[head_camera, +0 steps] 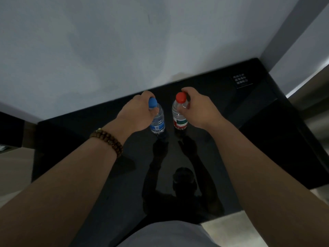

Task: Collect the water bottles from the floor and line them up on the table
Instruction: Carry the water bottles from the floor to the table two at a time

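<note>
Head camera, looking down: over a glossy black rectangular table (249, 148), the left hand (137, 111) grips the neck of a clear plastic water bottle with a blue cap and blue label (158, 122). The right hand (199, 109) grasps the shoulder of a clear plastic water bottle with a red cap and red-and-green label (179, 114). Both bottles stand upright at the middle of the frame, side by side and a little apart, their bases at the tabletop. Whether they already rest on it cannot be told.

The step appears to be setting the pair down in a row. It would go best with both bases flat before the fingers let go, the hands then lifting straight up so neither narrow bottle tips on the slick surface, and the gap kept even.

Around them, from the bottom of the frame:
- a white shirt (165, 234) at the near edge;
- a brown wooden bead bracelet (108, 139) on the left wrist;
- the person's dark reflection in the tabletop;
- a small black card with white lettering (241, 81) at upper right, well apart from the bottles;
- a pale grey wall (106, 41) close behind the table.

Nothing lies in the way of the row. The wall limits how far back the bottles can go.
</note>
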Demonstrator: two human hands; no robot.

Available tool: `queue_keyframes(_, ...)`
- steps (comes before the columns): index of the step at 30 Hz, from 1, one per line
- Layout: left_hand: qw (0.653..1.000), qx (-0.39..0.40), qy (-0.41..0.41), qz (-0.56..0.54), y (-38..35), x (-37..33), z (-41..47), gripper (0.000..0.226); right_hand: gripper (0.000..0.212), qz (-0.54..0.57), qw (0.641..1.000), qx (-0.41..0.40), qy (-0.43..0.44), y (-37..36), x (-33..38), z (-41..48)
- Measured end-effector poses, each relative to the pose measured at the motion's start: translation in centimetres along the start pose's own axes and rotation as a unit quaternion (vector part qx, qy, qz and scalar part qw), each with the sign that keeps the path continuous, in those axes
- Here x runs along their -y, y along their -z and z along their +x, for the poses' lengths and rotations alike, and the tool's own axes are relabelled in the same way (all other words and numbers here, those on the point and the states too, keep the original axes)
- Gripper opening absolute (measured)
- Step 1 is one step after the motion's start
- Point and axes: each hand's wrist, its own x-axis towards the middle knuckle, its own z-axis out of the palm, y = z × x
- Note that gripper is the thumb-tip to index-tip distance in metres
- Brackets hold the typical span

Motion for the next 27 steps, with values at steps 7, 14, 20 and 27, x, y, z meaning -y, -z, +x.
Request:
queue_keyframes(7, 0.999, -0.025, 0.043, -0.002, 0.0, 0.5, -2.9, 0.075, 0.047, 0.055, 0.997, -0.046, -0.024, -0.1, 0.7, -2.8)
queue_keyframes(14, 0.994, -0.030, 0.102, -0.005, -1.0, 3.4, -8.4, 0.059, 0.038, 0.035, 0.996, -0.040, -0.078, -2.6, 1.3, -6.3)
queue_keyframes(20, 0.994, 0.019, 0.108, 0.006, -1.5, 6.8, -13.4, 0.040, 0.019, -0.080, 0.994, 0.065, -0.034, -7.1, 3.5, -8.8)
queue_keyframes(27, 0.989, 0.039, 0.140, -0.012, -0.8, 14.1, -21.5, 0.036, 0.025, -0.222, 0.950, 0.220, 0.024, -15.1, 9.7, -12.5)
